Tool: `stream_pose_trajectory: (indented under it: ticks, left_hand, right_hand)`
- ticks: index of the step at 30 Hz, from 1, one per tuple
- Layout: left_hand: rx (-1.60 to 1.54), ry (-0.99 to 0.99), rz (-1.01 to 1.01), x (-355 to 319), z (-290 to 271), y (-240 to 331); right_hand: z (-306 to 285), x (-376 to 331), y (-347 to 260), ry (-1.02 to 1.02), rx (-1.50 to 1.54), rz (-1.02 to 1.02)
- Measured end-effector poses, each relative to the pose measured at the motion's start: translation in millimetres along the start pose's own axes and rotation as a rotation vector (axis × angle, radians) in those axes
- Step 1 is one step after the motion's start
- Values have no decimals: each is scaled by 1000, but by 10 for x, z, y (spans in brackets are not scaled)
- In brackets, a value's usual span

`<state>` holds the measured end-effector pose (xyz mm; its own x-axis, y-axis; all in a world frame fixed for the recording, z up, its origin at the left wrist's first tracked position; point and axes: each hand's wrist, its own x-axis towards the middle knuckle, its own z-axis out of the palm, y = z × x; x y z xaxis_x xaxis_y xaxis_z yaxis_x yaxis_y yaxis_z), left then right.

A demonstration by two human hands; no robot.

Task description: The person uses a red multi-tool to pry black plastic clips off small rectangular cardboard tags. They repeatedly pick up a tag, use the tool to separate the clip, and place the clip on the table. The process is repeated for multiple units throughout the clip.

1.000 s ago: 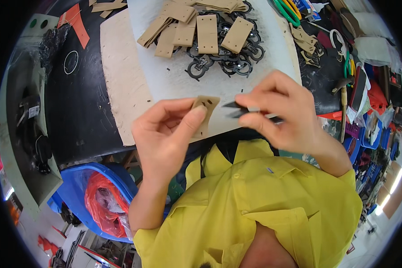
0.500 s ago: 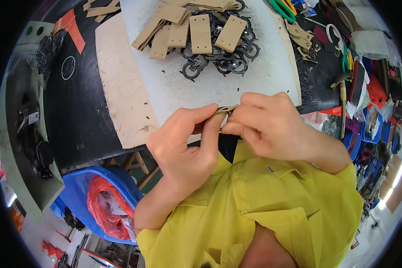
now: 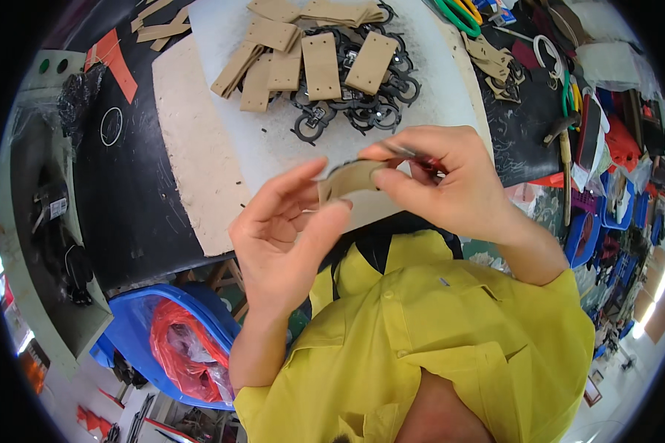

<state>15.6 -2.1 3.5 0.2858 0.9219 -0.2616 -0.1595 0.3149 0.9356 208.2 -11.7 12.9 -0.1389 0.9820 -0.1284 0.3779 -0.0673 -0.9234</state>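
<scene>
Strip of tan material bows above the desk, close to its near edge, its right end pinched by the right hand, which also carries a blurred tool; the left hand gapes, thumb and fingers apart, about the other end. With one grip shared between two things, the strip could slip and drop past that edge, or the tool, if it swung, could scratch it
</scene>
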Motion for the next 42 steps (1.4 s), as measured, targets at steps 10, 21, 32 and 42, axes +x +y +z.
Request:
stream_pose_trajectory:
  ticks: [10, 21, 32, 42]
  left_hand:
    - [-50, 214, -152, 42, -32, -33]
    - [219, 239, 225, -119, 135, -115]
    - [-488, 74, -176, -35, 102, -180]
    - [76, 254, 222, -96, 284, -241]
  right_hand:
    - [-52, -148, 155, 274, -743, -809]
    - [-108, -100, 54, 3, -37, 20]
    - [189, -73, 138, 377, -619, -772]
    - [176, -121, 23, 162, -73, -165]
